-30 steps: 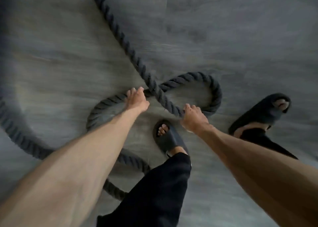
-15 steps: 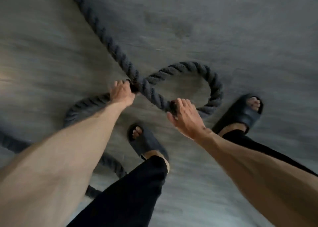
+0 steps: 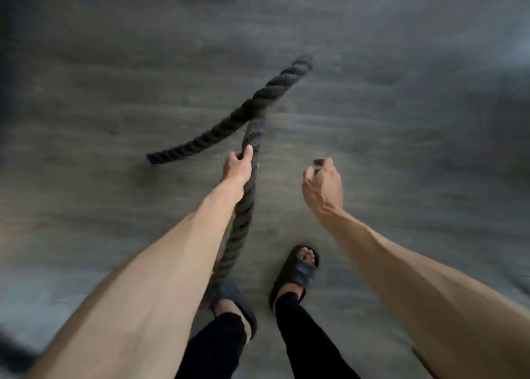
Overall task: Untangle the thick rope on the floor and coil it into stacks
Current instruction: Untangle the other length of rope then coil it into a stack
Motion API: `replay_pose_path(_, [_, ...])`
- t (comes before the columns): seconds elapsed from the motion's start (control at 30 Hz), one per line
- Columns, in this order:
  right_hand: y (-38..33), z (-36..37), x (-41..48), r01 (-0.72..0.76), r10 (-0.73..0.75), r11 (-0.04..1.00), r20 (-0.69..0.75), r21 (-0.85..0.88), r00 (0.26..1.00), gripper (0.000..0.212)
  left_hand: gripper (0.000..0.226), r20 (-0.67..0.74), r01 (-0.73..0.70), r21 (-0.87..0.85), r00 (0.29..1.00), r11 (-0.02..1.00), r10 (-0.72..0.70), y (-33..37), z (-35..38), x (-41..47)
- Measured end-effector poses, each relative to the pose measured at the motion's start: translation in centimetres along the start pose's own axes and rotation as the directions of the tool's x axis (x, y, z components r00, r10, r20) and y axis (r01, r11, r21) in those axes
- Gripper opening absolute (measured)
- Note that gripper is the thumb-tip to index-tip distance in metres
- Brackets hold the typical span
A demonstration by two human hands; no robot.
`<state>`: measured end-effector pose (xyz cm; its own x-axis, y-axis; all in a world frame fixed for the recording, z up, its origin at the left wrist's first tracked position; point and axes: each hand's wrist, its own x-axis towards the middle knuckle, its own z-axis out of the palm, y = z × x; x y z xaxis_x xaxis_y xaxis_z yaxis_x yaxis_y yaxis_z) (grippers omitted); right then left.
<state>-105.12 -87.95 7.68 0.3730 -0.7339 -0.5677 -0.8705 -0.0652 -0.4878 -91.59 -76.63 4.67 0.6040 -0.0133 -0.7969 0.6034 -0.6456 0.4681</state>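
Observation:
A thick dark twisted rope [image 3: 243, 111] lies across the grey floor, with one strand running from upper right to a cut end at the left. A second strand rises from that one and runs back under my left forearm towards my feet. My left hand [image 3: 236, 169] grips this raised strand, fingers curled round it. My right hand [image 3: 322, 185] hangs in the air to the right, apart from the rope, fingers loosely curled and holding nothing. The frame is blurred by motion.
My two feet in dark slides [image 3: 298, 272] and black trousers stand at the bottom centre. The left slide [image 3: 238, 301] sits next to the rope's lower part. Grey wood-look floor [image 3: 401, 120] lies all around.
The figure-eight loop is gone and the rope now lies in straighter strands. My right hand has let go of the rope and lifted away. My left hand keeps its hold, raised higher.

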Motion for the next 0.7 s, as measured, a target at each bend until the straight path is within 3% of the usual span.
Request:
replay_pose_path(0.13, [-0.7,-4.3,3.3,0.003,-0.001,0.999,0.043,-0.053,0.999,0.025,0.099,0.072,-0.006,-0.204,0.997,0.979,0.022,0.5,6.0,9.2])
replay_pose_path(0.23, [-2.0,-5.9,6.4,-0.026,0.032,0.997,0.076,-0.076,0.997,0.024,0.100,0.143,0.050,-0.205,0.989,0.978,-0.021,3.5,7.7,11.2])
replay_pose_path(0.3, [-3.3,-6.3,8.5,-0.015,0.027,0.994,0.107,-0.108,0.994,0.024,0.084,0.134,0.081,-0.198,0.989,0.977,-0.055,6.7,7.4,10.4])
replay_pose_path(0.4, [-6.1,-6.8,11.9,0.007,0.017,0.989,0.158,-0.148,0.987,0.025,0.033,0.121,0.090,-0.163,0.990,0.983,-0.071,11.5,6.1,9.0])
replay_pose_path(0.5, [-9.9,-6.3,15.6,0.050,0.019,0.968,0.269,-0.245,0.963,0.023,0.014,0.099,0.112,-0.151,0.990,0.982,-0.098,13.9,4.3,9.6])
replay_pose_path(0.7, [-18.1,-5.3,21.6,0.168,-0.047,0.935,0.359,-0.314,0.932,0.026,0.022,0.109,0.137,-0.089,0.986,0.987,-0.127,17.0,2.9,12.3])
